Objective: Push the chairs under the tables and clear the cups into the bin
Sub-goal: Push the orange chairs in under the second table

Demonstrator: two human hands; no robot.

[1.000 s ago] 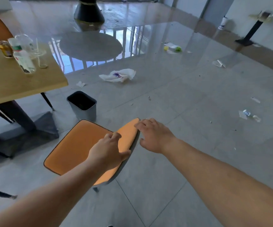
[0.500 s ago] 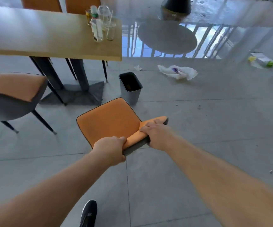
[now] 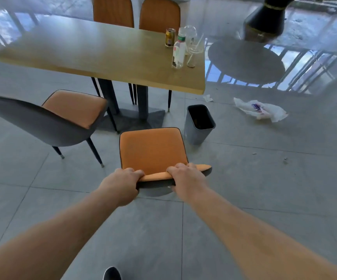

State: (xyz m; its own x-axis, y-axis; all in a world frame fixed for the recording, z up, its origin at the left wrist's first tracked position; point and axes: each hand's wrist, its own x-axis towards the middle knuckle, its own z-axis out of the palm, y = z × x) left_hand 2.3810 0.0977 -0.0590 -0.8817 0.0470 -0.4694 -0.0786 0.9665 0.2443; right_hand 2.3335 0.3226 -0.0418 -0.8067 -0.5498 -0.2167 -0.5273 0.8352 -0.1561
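An orange-seated chair stands in front of me, its seat facing the wooden table. My left hand and my right hand both grip the top edge of its backrest. A grey bin stands on the floor just right of the chair, below the table's near right corner. On that corner of the table stand a gold can, a plastic bottle and clear cups with straws.
A second orange chair stands out from the table at the left. Two more chairs are at the table's far side. A crumpled white bag and paper scraps lie on the floor at the right. A black pedestal rises behind.
The chair has turned to face the table squarely and moved toward it. Both hands have closed on the backrest's top edge, and my view has swung left onto the table.
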